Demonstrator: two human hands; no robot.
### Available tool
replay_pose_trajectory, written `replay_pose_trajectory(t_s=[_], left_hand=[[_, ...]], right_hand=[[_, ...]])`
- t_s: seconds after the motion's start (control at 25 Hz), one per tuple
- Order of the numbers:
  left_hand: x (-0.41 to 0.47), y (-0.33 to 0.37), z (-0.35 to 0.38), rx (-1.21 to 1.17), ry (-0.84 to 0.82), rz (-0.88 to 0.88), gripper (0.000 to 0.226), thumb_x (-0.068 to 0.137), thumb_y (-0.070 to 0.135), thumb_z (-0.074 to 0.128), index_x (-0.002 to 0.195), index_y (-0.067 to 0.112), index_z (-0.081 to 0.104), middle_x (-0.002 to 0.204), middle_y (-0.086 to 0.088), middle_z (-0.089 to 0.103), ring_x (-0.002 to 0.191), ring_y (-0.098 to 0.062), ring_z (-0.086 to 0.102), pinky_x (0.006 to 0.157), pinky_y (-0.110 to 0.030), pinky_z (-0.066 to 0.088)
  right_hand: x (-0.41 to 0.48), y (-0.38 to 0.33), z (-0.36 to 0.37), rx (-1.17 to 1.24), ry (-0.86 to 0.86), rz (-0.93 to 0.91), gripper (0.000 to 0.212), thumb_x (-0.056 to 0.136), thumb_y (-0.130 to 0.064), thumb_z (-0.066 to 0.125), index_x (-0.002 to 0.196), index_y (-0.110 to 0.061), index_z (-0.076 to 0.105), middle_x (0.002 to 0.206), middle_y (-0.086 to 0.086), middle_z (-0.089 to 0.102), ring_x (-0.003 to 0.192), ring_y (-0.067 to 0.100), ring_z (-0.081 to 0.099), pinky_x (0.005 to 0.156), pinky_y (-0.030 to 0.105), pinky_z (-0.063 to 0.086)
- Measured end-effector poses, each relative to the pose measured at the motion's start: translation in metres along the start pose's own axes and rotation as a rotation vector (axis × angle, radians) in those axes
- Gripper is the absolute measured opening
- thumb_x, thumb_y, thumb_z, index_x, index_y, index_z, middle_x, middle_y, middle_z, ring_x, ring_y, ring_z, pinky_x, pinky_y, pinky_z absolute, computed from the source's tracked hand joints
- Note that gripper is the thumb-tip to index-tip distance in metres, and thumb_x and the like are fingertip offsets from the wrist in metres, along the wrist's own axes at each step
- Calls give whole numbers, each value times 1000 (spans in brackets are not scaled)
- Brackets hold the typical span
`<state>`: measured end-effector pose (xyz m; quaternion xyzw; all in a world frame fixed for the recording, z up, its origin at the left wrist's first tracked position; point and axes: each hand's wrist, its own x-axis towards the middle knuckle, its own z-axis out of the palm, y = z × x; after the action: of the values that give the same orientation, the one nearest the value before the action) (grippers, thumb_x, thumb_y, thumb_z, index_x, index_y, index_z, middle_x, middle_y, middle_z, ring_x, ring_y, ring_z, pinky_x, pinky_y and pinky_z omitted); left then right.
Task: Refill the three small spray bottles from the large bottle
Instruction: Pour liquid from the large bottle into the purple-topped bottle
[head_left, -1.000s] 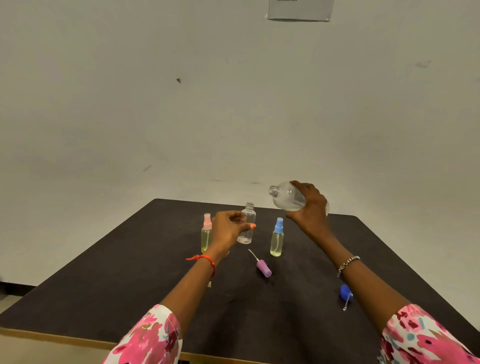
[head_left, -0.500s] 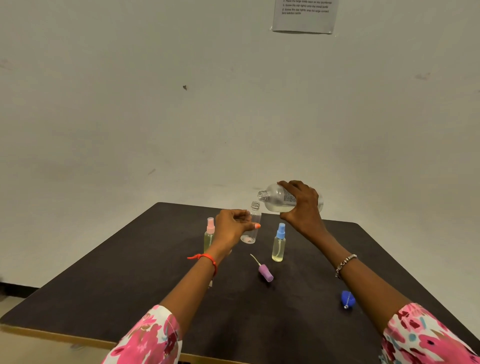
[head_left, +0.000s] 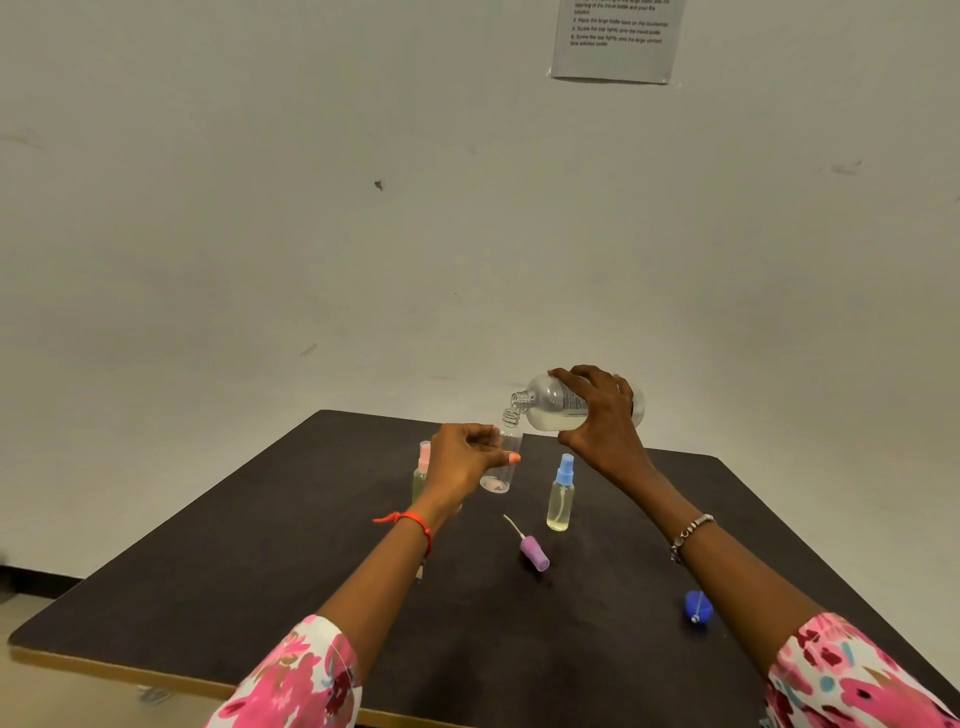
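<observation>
Fingers of my right hand are curled over the large bottle, thumb underneath. I hold it tipped almost flat above the far middle of the dark table, with its uncapped neck pointing left. Clear liquid lies along its lower side. The neck sits right at the open threaded mouth of the clear small bottle. I cannot tell whether the two touch, and I can make out no stream between them. My left hand grips the clear small bottle round its middle, fingers wrapped behind and thumb across the front. The bottle leans with its mouth toward the right and looks nearly empty, and I cannot tell whether its base is off the table. Just left of that hand, partly hidden by it, stands the pink-capped bottle with yellowish liquid inside. The blue-capped bottle stands upright to the right and a little nearer, holding pale yellow liquid. Nearer to me, the purple spray top lies on its side with its dip tube pointing far-left. The dark blue cap lies near right, just beside my right forearm. A red string bracelet circles my left wrist and a silver bracelet my right. A printed sheet hangs on the far wall.
</observation>
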<state>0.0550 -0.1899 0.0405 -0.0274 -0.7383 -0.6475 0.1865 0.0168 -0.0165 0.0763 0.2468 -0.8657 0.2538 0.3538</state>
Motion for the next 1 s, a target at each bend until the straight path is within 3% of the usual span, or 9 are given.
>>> replay_pose_trajectory(t_s=[0.32, 0.6, 1.0], left_hand=[[0, 0, -3, 24, 6, -9, 48, 66, 7, 79, 111, 1, 62, 99, -9, 67, 89, -15, 61, 77, -21, 49], [-1, 0, -3, 27, -1, 1, 49, 67, 7, 78, 112, 0, 61, 105, -12, 67, 88, -13, 60, 68, -12, 48], [-1, -1, -3, 29, 4, -1, 50, 66, 7, 79, 113, 0, 61, 105, -12, 67, 88, -13, 60, 66, -11, 47]], right_hand=[[1, -3, -1, -7, 6, -17, 68, 62, -2, 73, 125, -16, 52, 127, 14, 51, 123, 28, 43, 112, 52, 16], [0, -3, -1, -8, 17, -19, 67, 62, -1, 73, 124, -16, 53, 126, 15, 52, 124, 29, 43, 112, 53, 17], [-1, -4, -1, -13, 15, -21, 67, 62, -1, 74, 124, -15, 53, 127, 15, 52, 124, 29, 42, 112, 53, 17]])
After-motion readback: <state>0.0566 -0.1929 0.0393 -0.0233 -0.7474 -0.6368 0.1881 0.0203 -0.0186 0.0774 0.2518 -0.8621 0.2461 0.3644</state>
